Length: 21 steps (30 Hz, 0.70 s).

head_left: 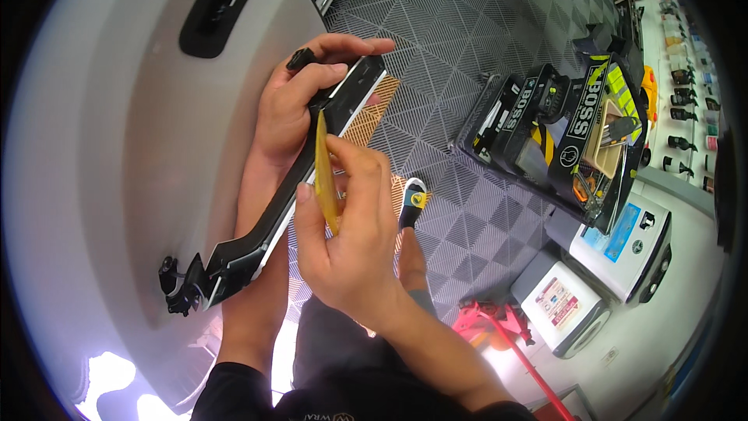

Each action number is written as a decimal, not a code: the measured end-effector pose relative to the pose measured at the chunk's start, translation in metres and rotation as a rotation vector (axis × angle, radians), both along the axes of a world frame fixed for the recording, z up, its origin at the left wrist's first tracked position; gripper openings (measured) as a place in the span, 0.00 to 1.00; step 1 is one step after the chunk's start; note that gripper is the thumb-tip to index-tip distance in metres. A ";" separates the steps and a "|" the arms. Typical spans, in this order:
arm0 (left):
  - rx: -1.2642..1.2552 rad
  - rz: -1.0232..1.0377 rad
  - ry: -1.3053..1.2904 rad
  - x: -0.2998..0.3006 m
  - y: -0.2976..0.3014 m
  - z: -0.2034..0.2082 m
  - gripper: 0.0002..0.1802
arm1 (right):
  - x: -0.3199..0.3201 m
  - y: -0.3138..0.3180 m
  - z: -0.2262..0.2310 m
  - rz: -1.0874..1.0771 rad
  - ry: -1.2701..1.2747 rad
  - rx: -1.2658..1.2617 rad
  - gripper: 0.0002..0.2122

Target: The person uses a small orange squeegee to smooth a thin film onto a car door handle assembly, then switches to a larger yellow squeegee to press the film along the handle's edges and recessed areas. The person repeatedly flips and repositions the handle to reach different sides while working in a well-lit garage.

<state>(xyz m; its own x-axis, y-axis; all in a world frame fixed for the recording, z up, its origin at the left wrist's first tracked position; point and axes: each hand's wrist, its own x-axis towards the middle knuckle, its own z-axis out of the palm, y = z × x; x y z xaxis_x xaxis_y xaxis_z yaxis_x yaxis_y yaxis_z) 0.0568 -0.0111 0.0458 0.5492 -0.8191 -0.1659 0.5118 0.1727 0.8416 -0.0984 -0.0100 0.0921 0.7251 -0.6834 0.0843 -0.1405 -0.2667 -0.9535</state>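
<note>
Looking down at a long black trim strip (273, 203) with a pale silvery edge, held up against a big white car body panel (101, 148). The strip runs diagonally from upper right, near the fingertips, down to lower left, where it ends in a black clip bracket (181, 284) that sits right on the panel.

The left hand (300, 101) is wrapped around the upper part of the strip — fingers curled over its top edge, thumb side against the panel, index finger stretched out along the top end. A small black tab (300, 58) pokes out just above the knuckles.

The right hand (351, 226) is pinching a flat yellow plastic squeegee card (323, 171) between thumb and fingers, closed snug on it. The card stands on edge with its top corner touching the strip, just below the left hand's fingers, so the two hands are nearly touching there.

Underneath is a grey tiled floor (452, 47) with a ribbed pattern, and a shoe tip (413, 199) with a yellow-and-black patch shows just right of the right hand. Off to the right stands a black and yellow tool cart (576, 132) stuffed with gear, with white boxy machines (623, 245) below it and a red tool (499, 323) on the floor near the right forearm. A dark door handle recess (222, 0) sits in the panel at the top.
</note>
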 end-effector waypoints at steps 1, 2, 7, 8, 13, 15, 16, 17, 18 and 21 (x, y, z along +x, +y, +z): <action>-0.041 0.003 -0.006 -0.003 -0.001 0.002 0.20 | -0.001 -0.001 0.003 0.006 -0.002 -0.011 0.26; -0.033 0.013 -0.012 -0.006 -0.001 0.004 0.19 | -0.002 -0.003 0.006 0.010 0.000 -0.022 0.28; -0.071 0.149 0.122 -0.029 -0.010 0.004 0.17 | -0.015 -0.013 0.023 0.062 0.016 0.065 0.35; -0.065 0.160 0.138 -0.031 -0.011 0.003 0.17 | -0.019 -0.017 0.026 0.082 0.028 0.096 0.35; -0.182 0.059 0.285 -0.035 -0.013 -0.004 0.19 | -0.025 -0.031 0.033 0.095 0.007 0.173 0.38; -0.179 0.026 0.328 -0.037 -0.011 -0.004 0.19 | -0.023 -0.033 0.033 0.111 0.041 0.153 0.37; -0.157 -0.002 0.326 -0.035 -0.011 -0.001 0.20 | -0.022 -0.034 0.032 0.087 0.044 0.096 0.36; -0.147 0.009 0.335 -0.037 -0.011 0.001 0.20 | -0.022 -0.034 0.033 0.076 0.041 0.081 0.35; -0.148 0.011 0.331 -0.038 -0.012 0.004 0.19 | -0.022 -0.035 0.033 0.066 0.037 0.067 0.35; -0.103 0.037 0.321 -0.045 -0.016 0.017 0.16 | -0.031 -0.042 0.044 0.059 0.011 0.124 0.32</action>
